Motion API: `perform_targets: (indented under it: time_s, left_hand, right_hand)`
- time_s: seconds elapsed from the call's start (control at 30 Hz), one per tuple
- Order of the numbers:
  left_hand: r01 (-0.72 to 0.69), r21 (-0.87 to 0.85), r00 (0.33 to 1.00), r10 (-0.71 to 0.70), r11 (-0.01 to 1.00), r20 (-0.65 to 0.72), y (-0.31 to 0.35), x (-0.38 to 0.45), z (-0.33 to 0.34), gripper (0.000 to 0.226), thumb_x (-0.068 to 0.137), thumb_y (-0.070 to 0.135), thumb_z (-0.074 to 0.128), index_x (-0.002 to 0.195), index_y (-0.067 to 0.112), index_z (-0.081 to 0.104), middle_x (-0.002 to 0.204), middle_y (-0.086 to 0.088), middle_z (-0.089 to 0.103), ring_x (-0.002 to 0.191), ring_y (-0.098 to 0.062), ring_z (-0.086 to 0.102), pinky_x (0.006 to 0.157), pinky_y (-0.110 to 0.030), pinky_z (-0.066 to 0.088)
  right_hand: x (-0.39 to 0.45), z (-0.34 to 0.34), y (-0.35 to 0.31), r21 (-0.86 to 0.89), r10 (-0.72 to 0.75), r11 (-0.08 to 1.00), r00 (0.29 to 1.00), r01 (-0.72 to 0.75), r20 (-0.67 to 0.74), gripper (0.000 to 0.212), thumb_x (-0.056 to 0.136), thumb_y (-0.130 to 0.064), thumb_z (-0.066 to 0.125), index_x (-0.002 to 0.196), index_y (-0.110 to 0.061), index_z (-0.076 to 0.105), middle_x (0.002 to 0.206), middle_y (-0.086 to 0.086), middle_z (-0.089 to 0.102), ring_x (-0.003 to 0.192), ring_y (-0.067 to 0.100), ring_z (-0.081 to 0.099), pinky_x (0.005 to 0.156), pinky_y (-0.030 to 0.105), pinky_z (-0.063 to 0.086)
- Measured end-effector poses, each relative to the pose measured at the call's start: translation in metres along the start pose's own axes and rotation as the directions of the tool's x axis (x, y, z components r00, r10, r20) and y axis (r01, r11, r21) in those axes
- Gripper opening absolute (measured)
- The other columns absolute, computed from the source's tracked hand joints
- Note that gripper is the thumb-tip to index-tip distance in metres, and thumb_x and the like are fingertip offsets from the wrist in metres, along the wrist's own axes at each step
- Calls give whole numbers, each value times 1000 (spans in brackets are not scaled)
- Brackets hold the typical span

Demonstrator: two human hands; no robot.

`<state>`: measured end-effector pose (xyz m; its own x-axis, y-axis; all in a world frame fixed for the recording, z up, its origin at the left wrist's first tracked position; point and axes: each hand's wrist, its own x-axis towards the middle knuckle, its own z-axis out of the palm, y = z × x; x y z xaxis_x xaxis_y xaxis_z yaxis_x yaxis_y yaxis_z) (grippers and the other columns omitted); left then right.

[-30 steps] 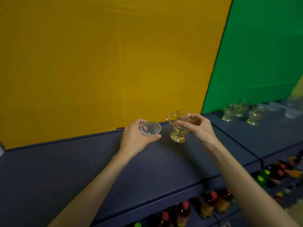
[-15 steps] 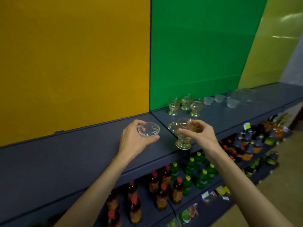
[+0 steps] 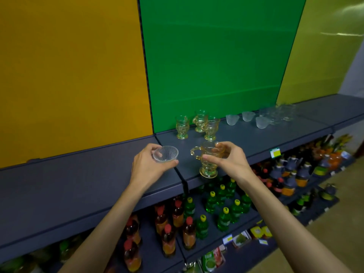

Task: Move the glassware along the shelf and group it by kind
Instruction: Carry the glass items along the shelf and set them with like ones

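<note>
My left hand [image 3: 146, 166] grips a small clear ribbed glass bowl [image 3: 165, 154] above the dark shelf [image 3: 69, 186]. My right hand [image 3: 228, 159] holds an amber footed glass mug [image 3: 208, 160] by its rim, its handle pointing left, just above the shelf's front edge. Behind it, three matching amber mugs [image 3: 199, 125] stand together in front of the green panel. Further right sit three clear ribbed bowls [image 3: 246, 119], and beyond them a cluster of clear glass cups [image 3: 279, 113].
Yellow, green and lime panels back the shelf. Below it, lower shelves hold red-capped bottles [image 3: 169, 229], green bottles [image 3: 222, 205] and packaged goods [image 3: 307, 170]. A yellow price tag [image 3: 275, 153] hangs on the shelf edge. Floor shows at the bottom right.
The view has swung right along the shelf, bringing the grouped mugs and bowls nearer. Both hands carry their glass pieces rightward toward those groups.
</note>
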<state>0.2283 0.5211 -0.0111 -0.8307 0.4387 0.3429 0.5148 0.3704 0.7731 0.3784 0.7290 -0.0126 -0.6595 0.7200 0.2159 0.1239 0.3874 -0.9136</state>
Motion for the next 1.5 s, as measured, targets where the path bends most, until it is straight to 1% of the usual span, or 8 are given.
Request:
perform_targets:
  time_s: [0.17, 0.33, 0.5, 0.8, 1.0, 1.23, 1.33, 1.5]
  left_hand:
    - [45, 1, 996, -45, 999, -72, 0, 35, 26, 64, 59, 54, 89, 111, 27, 65, 106, 8, 68, 94, -10, 62, 76, -27, 48]
    - [104, 2, 984, -103, 995, -142, -7, 71, 49, 70, 59, 58, 88, 117, 27, 64, 114, 5, 69, 101, -15, 62, 85, -34, 54]
    - [137, 10, 970, -132, 991, -205, -13, 102, 55, 66, 60, 56, 88, 114, 27, 63, 105, 8, 69, 95, -13, 64, 80, -33, 55]
    - [228, 30, 932, -209, 973, -296, -27, 133, 64, 69, 57, 59, 88, 113, 29, 62, 100, 11, 67, 95, -14, 66, 84, -39, 58]
    - [222, 62, 926, -191, 973, -325, -16, 145, 70, 67, 58, 58, 88, 114, 30, 62, 99, 9, 67, 93, -16, 67, 82, -41, 59]
    - [170, 56, 896, -130, 984, -425, 39, 159, 77, 68, 61, 50, 89, 117, 22, 63, 101, 5, 65, 93, -18, 65, 77, -36, 58]
    - [131, 75, 902, -87, 989, -423, 74, 165, 96, 68, 59, 50, 90, 116, 23, 64, 102, 6, 65, 93, -15, 64, 74, -30, 54]
    - [99, 103, 920, -52, 990, -388, 128, 172, 158, 68, 57, 53, 90, 115, 27, 64, 105, 5, 67, 95, -17, 65, 83, -35, 55]
  right_hand:
    - [53, 10, 7, -69, -26, 997, 998, 31, 65, 74, 62, -47, 91, 123, -17, 61, 111, -7, 68, 107, 13, 63, 93, 29, 50]
    - [103, 26, 15, -87, -37, 995, 989, 49, 140, 76, 66, -38, 92, 129, -15, 56, 116, -4, 67, 108, 13, 63, 91, 26, 49]
    - [154, 47, 18, -114, -13, 993, 978, 38, 208, 79, 64, -38, 93, 129, -14, 55, 115, -5, 66, 108, 15, 62, 100, 35, 50]
    - [198, 74, 23, -123, -63, 987, 947, 107, 314, 81, 69, -36, 90, 136, -13, 49, 121, -2, 64, 114, 16, 61, 102, 34, 48]
    - [208, 71, 12, -156, -172, 957, 909, 246, 379, 91, 68, -36, 91, 143, -13, 44, 136, 0, 59, 125, 15, 55, 105, 29, 43]
    - [234, 31, 3, -195, -386, 849, 828, 491, 406, 61, 82, -49, 75, 132, -19, 58, 131, -3, 61, 121, 13, 56, 105, 34, 44]
    - [255, 0, 9, -309, -476, 719, 765, 623, 435, 48, 89, -49, 65, 129, -22, 60, 130, -4, 61, 121, 17, 55, 101, 34, 43]
    - [292, -65, 31, -463, -520, 515, 693, 721, 500, 45, 93, -46, 59, 131, -21, 59, 128, 0, 61, 117, 23, 56, 94, 36, 44]
